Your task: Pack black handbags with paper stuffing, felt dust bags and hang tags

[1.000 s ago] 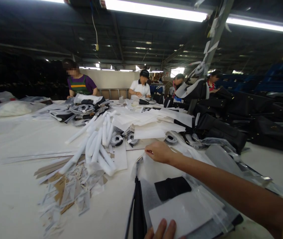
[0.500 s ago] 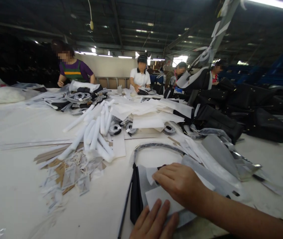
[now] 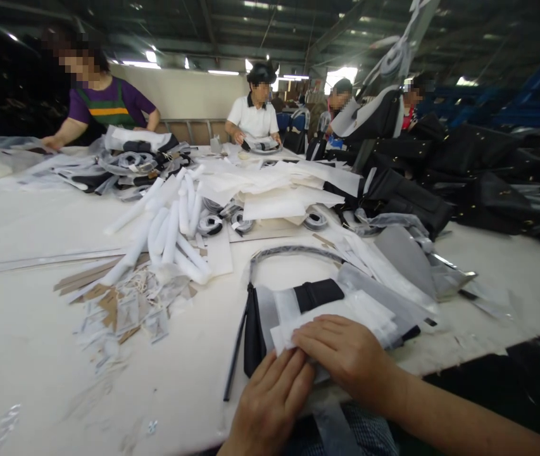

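A black handbag (image 3: pixel 320 294) lies on the table in front of me, partly covered by white and translucent wrapping sheets. Its handle (image 3: pixel 293 252), sleeved in clear wrap, arches away from me, and a thin dark strap hangs at its left side. Across the bag's near part lies a white paper sheet (image 3: pixel 326 313). My right hand (image 3: pixel 348 348) is closed over the sheet's near edge, fingers bent. Close beside it, my left hand (image 3: pixel 274 392) grips the same edge at its left end, fingers together. Both thumbs are mostly hidden.
White foam rolls (image 3: pixel 169 234), cardboard strips and small packets (image 3: pixel 130 310) lie to the left. White sheets (image 3: pixel 279 201) and coiled straps (image 3: pixel 210 224) are piled beyond the bag. Black bags (image 3: pixel 397 202) are heaped at right. Several co-workers stand or sit across the table (image 3: pixel 27 354).
My right hand has shifted down toward the left, folding the white sheet over, and the bag's dark band now shows. My left hand has moved up to the sheet's edge. The view has tilted down.
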`<action>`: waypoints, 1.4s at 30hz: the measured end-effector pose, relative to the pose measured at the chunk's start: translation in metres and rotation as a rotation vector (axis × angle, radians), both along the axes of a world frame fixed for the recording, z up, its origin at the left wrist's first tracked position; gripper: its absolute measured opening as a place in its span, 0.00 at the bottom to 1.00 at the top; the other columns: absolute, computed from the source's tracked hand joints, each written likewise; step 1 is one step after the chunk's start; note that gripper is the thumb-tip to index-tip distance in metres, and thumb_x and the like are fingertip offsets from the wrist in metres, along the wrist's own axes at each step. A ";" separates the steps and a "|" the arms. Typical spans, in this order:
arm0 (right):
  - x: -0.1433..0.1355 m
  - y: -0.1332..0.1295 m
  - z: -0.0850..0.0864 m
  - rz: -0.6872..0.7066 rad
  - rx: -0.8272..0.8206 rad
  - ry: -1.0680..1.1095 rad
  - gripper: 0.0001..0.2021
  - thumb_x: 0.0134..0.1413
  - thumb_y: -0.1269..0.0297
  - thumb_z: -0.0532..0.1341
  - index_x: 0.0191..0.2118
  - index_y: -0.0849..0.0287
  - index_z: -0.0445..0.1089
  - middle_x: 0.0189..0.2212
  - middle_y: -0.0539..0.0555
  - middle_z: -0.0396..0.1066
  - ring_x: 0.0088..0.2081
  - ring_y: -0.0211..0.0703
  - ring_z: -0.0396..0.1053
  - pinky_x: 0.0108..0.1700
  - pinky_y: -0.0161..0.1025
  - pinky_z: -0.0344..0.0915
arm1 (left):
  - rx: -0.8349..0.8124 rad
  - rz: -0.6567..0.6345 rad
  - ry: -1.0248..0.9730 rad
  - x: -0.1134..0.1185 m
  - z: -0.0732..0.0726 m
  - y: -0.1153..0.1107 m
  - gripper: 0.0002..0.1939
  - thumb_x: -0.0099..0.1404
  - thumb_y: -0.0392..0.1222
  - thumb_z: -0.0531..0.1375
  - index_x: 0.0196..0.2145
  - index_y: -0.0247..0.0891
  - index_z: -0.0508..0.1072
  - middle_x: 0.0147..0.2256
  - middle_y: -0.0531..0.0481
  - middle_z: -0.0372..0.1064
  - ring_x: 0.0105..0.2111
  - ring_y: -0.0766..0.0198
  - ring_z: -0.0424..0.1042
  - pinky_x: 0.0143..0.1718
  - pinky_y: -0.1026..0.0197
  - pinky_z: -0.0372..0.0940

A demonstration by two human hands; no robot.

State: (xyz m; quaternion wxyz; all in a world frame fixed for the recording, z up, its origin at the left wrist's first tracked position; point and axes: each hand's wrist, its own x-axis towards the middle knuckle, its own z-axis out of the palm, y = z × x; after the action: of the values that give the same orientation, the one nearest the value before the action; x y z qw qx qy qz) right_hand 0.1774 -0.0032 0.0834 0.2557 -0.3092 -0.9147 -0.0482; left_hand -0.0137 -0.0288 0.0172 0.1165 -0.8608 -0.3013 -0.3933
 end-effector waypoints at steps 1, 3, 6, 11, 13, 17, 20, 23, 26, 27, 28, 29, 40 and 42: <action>0.001 -0.002 0.000 -0.005 0.001 -0.010 0.15 0.71 0.69 0.48 0.44 0.65 0.73 0.38 0.57 0.79 0.38 0.44 0.76 0.43 0.44 0.71 | -0.022 0.005 0.000 0.000 -0.001 -0.002 0.20 0.75 0.32 0.44 0.49 0.37 0.76 0.50 0.52 0.75 0.51 0.68 0.72 0.63 0.62 0.55; 0.004 -0.005 0.000 -0.018 0.011 -0.028 0.15 0.70 0.70 0.49 0.45 0.66 0.73 0.39 0.58 0.79 0.39 0.46 0.76 0.45 0.46 0.72 | -0.056 0.023 0.000 0.001 -0.004 -0.005 0.20 0.75 0.31 0.44 0.50 0.37 0.75 0.50 0.50 0.75 0.51 0.67 0.72 0.61 0.61 0.59; 0.005 -0.012 0.000 -0.037 0.028 -0.042 0.15 0.69 0.72 0.49 0.46 0.66 0.73 0.41 0.58 0.79 0.41 0.47 0.76 0.47 0.48 0.72 | -0.090 0.034 -0.034 0.002 -0.010 -0.008 0.18 0.74 0.30 0.46 0.49 0.36 0.74 0.50 0.47 0.75 0.52 0.64 0.72 0.58 0.60 0.63; 0.002 -0.023 -0.001 -0.055 0.074 -0.037 0.16 0.69 0.74 0.48 0.46 0.68 0.74 0.41 0.58 0.79 0.42 0.47 0.77 0.47 0.48 0.73 | -0.123 0.034 -0.107 0.000 -0.019 -0.007 0.14 0.72 0.31 0.49 0.49 0.33 0.72 0.48 0.43 0.75 0.50 0.62 0.73 0.55 0.59 0.67; 0.002 -0.028 -0.002 -0.057 0.096 -0.044 0.15 0.68 0.74 0.49 0.47 0.69 0.73 0.42 0.59 0.79 0.42 0.48 0.77 0.47 0.49 0.73 | -0.144 0.049 -0.109 0.000 -0.021 -0.007 0.14 0.72 0.31 0.49 0.50 0.33 0.71 0.48 0.42 0.75 0.49 0.62 0.74 0.53 0.59 0.69; 0.003 -0.039 -0.001 -0.059 0.120 -0.066 0.15 0.67 0.76 0.50 0.47 0.70 0.74 0.43 0.60 0.79 0.44 0.49 0.77 0.47 0.50 0.75 | -0.174 0.073 -0.141 -0.001 -0.021 -0.008 0.13 0.71 0.31 0.50 0.50 0.32 0.70 0.47 0.40 0.75 0.48 0.61 0.75 0.51 0.59 0.71; 0.003 -0.046 0.001 -0.065 0.112 -0.082 0.16 0.67 0.76 0.49 0.46 0.70 0.74 0.44 0.61 0.78 0.45 0.50 0.76 0.48 0.50 0.75 | -0.197 0.083 -0.152 0.000 -0.020 -0.010 0.16 0.71 0.32 0.52 0.54 0.35 0.69 0.49 0.40 0.73 0.50 0.60 0.74 0.49 0.60 0.72; 0.002 -0.052 0.003 -0.080 0.107 -0.084 0.17 0.66 0.76 0.49 0.47 0.69 0.75 0.44 0.61 0.78 0.46 0.49 0.76 0.48 0.49 0.75 | -0.220 0.076 -0.154 0.001 -0.018 -0.011 0.20 0.71 0.30 0.53 0.58 0.38 0.67 0.57 0.38 0.66 0.55 0.58 0.70 0.50 0.59 0.71; 0.000 -0.058 0.004 -0.091 0.119 -0.068 0.17 0.65 0.77 0.48 0.47 0.69 0.74 0.44 0.61 0.78 0.45 0.48 0.77 0.48 0.48 0.75 | -0.206 -0.002 -0.130 0.000 -0.014 -0.010 0.20 0.71 0.29 0.52 0.59 0.35 0.67 0.61 0.38 0.62 0.61 0.54 0.63 0.56 0.54 0.68; -0.001 -0.060 0.004 -0.089 0.127 -0.059 0.17 0.65 0.77 0.48 0.47 0.69 0.74 0.43 0.60 0.79 0.45 0.48 0.77 0.47 0.47 0.75 | -0.189 -0.023 -0.116 0.000 -0.013 -0.010 0.20 0.72 0.30 0.52 0.59 0.33 0.67 0.60 0.39 0.64 0.62 0.53 0.61 0.58 0.53 0.67; 0.000 -0.061 0.005 -0.080 0.128 -0.046 0.16 0.65 0.77 0.49 0.46 0.69 0.75 0.43 0.60 0.79 0.45 0.48 0.77 0.46 0.47 0.75 | -0.169 -0.036 -0.101 -0.001 -0.013 -0.010 0.19 0.72 0.30 0.51 0.58 0.31 0.68 0.59 0.40 0.66 0.63 0.53 0.60 0.58 0.52 0.66; 0.001 -0.062 0.005 -0.065 0.117 -0.030 0.15 0.65 0.77 0.50 0.45 0.68 0.75 0.42 0.59 0.79 0.44 0.47 0.77 0.46 0.45 0.75 | -0.151 -0.039 -0.085 -0.001 -0.012 -0.009 0.19 0.72 0.30 0.51 0.58 0.30 0.68 0.57 0.41 0.68 0.63 0.53 0.60 0.58 0.52 0.66; 0.021 0.060 0.002 -0.155 -0.182 -0.214 0.14 0.65 0.69 0.57 0.54 0.62 0.70 0.53 0.60 0.73 0.60 0.53 0.65 0.60 0.58 0.61 | -0.021 0.045 -0.034 -0.001 -0.014 -0.007 0.20 0.75 0.32 0.47 0.57 0.44 0.70 0.55 0.49 0.71 0.58 0.60 0.67 0.55 0.59 0.68; 0.019 0.080 -0.002 -0.117 -0.292 -0.321 0.15 0.66 0.66 0.57 0.55 0.61 0.70 0.53 0.60 0.73 0.61 0.54 0.64 0.62 0.59 0.58 | 0.024 0.044 -0.030 -0.002 -0.016 -0.005 0.20 0.75 0.32 0.47 0.57 0.46 0.71 0.54 0.49 0.72 0.57 0.60 0.68 0.55 0.60 0.68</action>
State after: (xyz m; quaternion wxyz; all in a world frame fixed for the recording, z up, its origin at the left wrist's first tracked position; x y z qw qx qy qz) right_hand 0.1962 0.0767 0.0815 0.0563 -0.3838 -0.9215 0.0215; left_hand -0.0157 -0.0339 0.0014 0.1311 -0.8465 -0.3171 -0.4070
